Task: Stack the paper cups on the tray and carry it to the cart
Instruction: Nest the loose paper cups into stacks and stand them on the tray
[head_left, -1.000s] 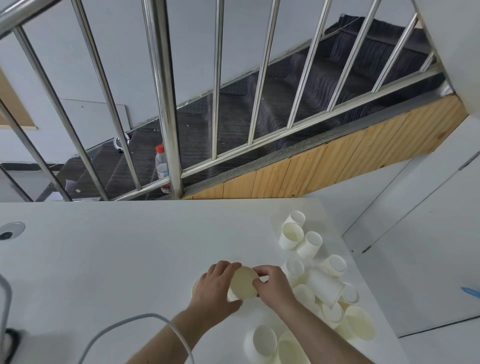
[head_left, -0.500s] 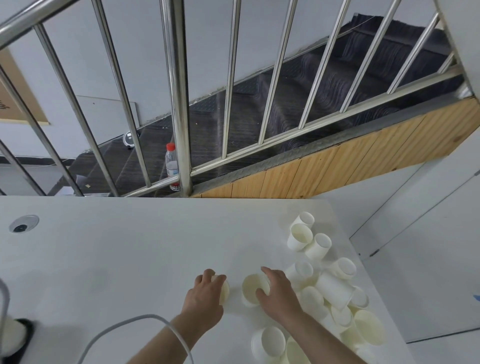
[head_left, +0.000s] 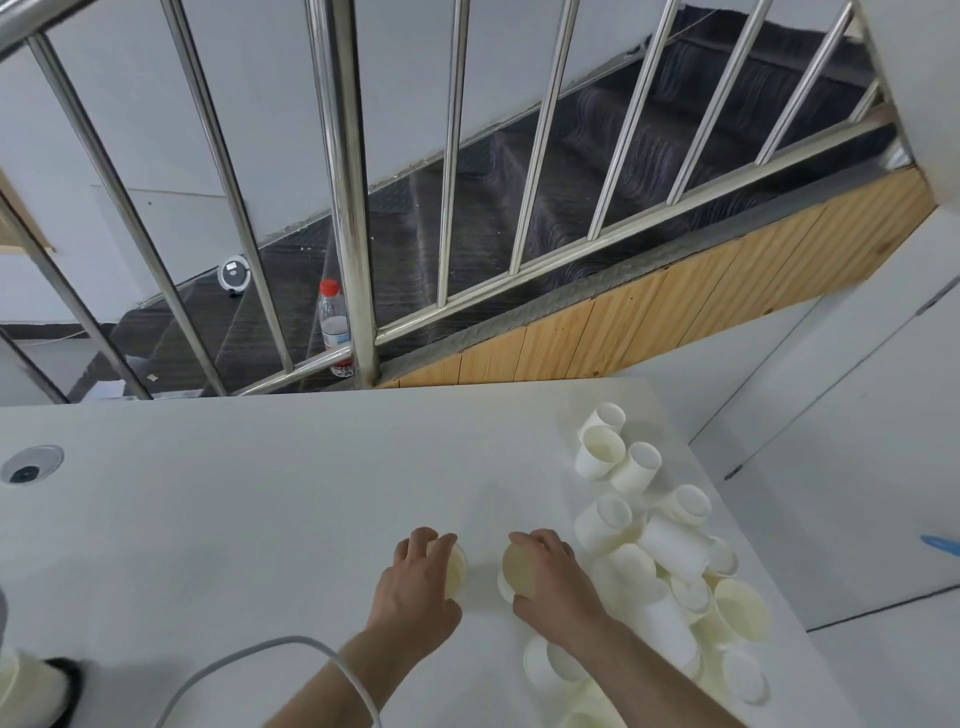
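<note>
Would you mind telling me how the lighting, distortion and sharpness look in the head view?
Head view: soft, even light, with faint shadows under the paper cups; strong wide-angle bending splays the railing bars; glare streaks run along the steel; the white cups barely stand out from the white table; both hands, left hand and right hand, look reasonably sharp.

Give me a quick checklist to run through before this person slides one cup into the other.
1. Left hand holds its paper cup: ok.
2. Right hand holds the second paper cup: ok.
3. Gap between the two cups free of other things: ok.
4. Cups turned so that one fits inside the other: cannot tell, the hands cover much of them.
5. Pile of loose cups beside the right hand clear of the move: ok.
6. Tray in view on the white table: not ok, none seen.
</note>
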